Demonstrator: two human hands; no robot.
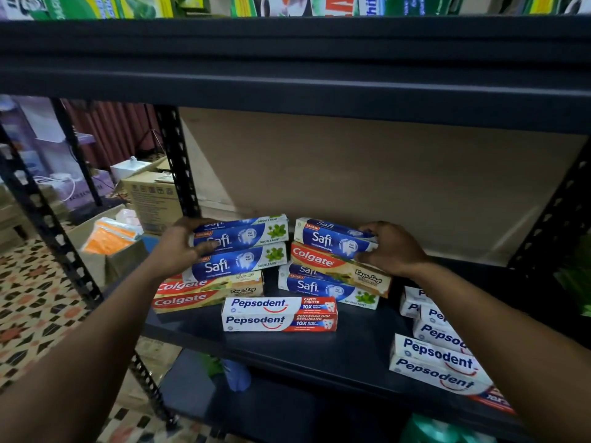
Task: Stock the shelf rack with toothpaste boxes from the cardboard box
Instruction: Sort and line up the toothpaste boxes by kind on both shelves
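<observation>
Toothpaste boxes (pixel 243 251) on shelf rack (pixel 287 350), Pepsodent pile (pixel 438 358) part-hidden behind right forearm (pixel 473 314)

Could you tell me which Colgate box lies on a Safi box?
The tilted Colgate box in the right stack, between two Safi boxes; Colgate in the left stack lies at the bottom.

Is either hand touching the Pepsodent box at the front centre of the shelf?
No, the left hand holds the left Safi box and the right hand the right Safi box; the Pepsodent box lies untouched.
</observation>
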